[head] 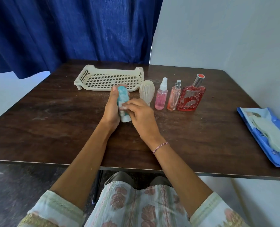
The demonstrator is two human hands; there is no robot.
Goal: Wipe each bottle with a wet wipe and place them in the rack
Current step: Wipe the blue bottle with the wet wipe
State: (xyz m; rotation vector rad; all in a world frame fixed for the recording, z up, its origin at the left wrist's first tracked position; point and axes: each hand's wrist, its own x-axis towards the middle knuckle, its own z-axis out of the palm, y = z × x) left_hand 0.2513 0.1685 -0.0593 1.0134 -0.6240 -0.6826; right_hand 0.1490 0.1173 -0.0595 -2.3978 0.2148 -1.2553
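My left hand (111,108) grips a teal bottle (123,95) with a white base, held a little above the table's middle. My right hand (141,115) presses a white wet wipe (123,110) against the bottle's lower part with curled fingers. Behind them lies the cream plastic rack (87,74), with nothing in it. To the right of the rack stand a cream ribbed bottle (147,90), a pink spray bottle (161,95), a slim peach perfume bottle (174,97) and a red square bottle (191,97).
A blue pack of wet wipes (267,135) lies open at the table's right edge. The dark wooden table (54,120) meets a blue curtain (70,30) at the back and a white wall (234,38) on the right.
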